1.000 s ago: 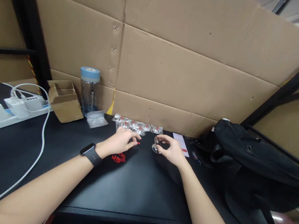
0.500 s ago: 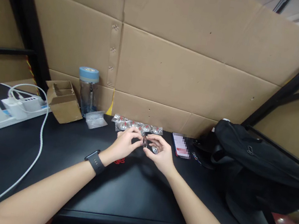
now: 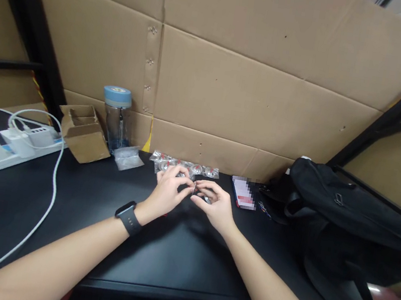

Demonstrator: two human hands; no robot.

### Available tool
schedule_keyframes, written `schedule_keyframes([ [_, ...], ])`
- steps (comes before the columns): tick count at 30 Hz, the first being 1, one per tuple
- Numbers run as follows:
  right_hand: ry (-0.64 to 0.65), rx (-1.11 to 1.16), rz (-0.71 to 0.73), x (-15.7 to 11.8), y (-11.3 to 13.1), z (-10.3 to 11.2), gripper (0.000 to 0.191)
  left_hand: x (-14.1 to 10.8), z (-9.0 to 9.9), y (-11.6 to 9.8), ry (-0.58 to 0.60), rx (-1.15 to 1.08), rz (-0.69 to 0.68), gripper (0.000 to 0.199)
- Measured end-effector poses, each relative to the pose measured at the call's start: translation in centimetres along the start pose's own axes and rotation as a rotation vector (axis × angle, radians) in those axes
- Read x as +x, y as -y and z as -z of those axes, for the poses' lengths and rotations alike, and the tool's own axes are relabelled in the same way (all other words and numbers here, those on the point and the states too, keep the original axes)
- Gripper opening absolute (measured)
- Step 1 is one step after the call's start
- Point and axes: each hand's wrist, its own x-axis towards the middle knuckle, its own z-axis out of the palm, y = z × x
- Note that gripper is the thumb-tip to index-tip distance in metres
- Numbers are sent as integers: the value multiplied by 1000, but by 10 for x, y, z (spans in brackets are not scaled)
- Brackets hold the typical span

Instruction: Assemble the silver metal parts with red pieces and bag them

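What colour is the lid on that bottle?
Light blue; the lid shows best in the head view.

Thin disc (image 3: 194,189): upright, nearly edge-on to us, pinched in our right hand (image 3: 219,206), with our left hand's (image 3: 169,190) fingertips at its near side.
Shiny metal piece (image 3: 207,200): within our right hand, mostly hidden behind fingers.

Left to right on the table (image 3: 152,259) lie box (image 3: 87,142), bottle (image 3: 115,119), packets (image 3: 197,169), phone (image 3: 239,191) and backpack (image 3: 354,210).

Hands (image 3: 219,208) bare; dark watch (image 3: 130,219) on left wrist (image 3: 142,212), rectangular case (image 3: 125,208), slotted strap (image 3: 131,223).
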Motion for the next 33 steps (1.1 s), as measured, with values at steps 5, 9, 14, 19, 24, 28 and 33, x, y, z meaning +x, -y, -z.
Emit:
schedule_keyframes([
  [5, 25, 6, -42, 2, 1, 5, 22, 0, 5, -6, -33, 52, -71, 11],
  [9, 56, -36, -30, 3, 4, 9, 17, 0, 5, -4, -40, 53, -85, 10],
  [14, 58, -87, -20, 2, 2, 10, 15, -1, 2, 0, -78, 109, -161, 8],
  [19, 62, -316, 57, 3, 1, 11, 10, -3, 3, 1, -60, 176, -277, 12],
  [24, 92, -317, 33, 3, 5, 10, 8, -4, 6, -2, 18, 183, -295, 16],
  [28, 127, -451, 38, 4, 8, 12, 4, 0, 12, -1, 71, 182, -259, 15],
  [33, 190, -686, 130, 7, 10, 20, 6, 5, 14, 17, 170, 175, -238, 23],
])
